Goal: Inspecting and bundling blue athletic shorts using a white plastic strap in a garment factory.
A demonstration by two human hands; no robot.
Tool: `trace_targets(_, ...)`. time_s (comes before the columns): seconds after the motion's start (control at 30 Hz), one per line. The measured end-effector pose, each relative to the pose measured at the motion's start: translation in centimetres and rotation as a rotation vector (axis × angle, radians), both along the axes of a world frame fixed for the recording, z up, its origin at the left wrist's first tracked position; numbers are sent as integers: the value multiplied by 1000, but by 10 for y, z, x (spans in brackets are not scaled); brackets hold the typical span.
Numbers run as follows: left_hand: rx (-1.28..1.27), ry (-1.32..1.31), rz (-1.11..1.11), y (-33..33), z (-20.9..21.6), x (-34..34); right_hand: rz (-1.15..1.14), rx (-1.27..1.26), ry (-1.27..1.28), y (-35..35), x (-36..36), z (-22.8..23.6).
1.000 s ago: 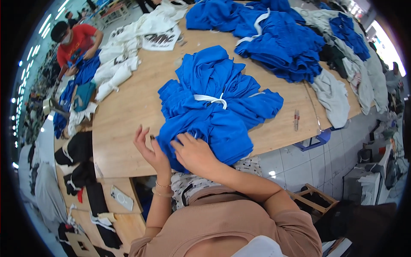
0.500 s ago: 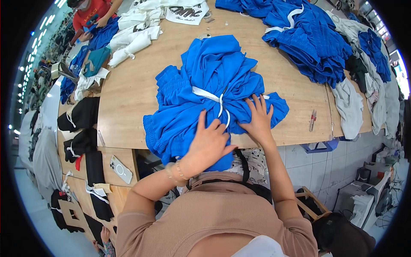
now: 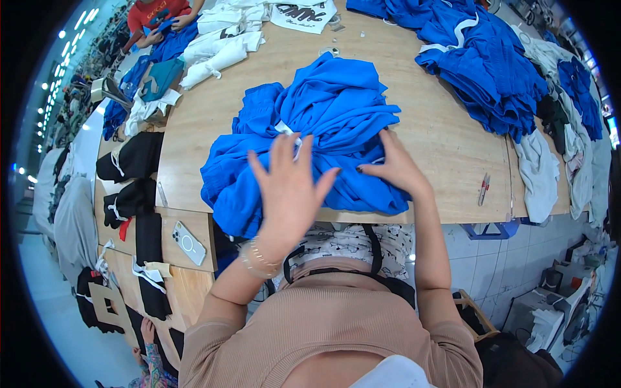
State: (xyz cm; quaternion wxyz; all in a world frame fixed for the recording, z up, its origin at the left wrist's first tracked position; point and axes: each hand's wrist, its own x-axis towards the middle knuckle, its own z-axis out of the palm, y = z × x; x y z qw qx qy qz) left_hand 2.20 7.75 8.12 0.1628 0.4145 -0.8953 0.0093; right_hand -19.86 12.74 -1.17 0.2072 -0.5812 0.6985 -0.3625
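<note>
A bundle of bright blue garments [image 3: 336,97] with gathered elastic edges lies heaped at the table's near edge. A white strip [image 3: 284,128] crosses its middle, partly hidden by fingers and folds. Over the front left of the bundle is my left hand [image 3: 288,181], its fingers spread and nothing gripped. My right hand [image 3: 398,167] rests against the bundle's right side, thumb stretched over the cloth and apart from the forefinger; its other fingers are hardly visible.
Another blue garment pile [image 3: 479,71] with a white tie lies at the far right. White printed cloths [image 3: 226,39] are at the far left, near a person in red [image 3: 158,16]. Black rolls [image 3: 132,157] and a phone [image 3: 189,243] lie left. Small red-handled snips [image 3: 484,189] lie right.
The bundle's right flap has been folded inward, making the heap more compact. My left hand has lifted and spread its fingers; my right hand has shifted to the bundle's side. The view has shifted slightly.
</note>
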Motion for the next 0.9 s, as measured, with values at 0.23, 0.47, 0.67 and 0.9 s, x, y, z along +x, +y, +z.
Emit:
trace_targets(0.23,153,-116,113,-46,-61,0,-194,278,203,-14,22,-19)
trace_targets(0.47,488,-529,-68,-93,-29,-2,-86,179,-330,-34,2,-40)
trace_targets(0.67,577,-590,-75,-107,-17,-9,-214,172,-1491,-75,-8,13)
trace_targets(0.9,524,-516,42,-116,-21,-46,-102,-4,-917,-94,-38,22)
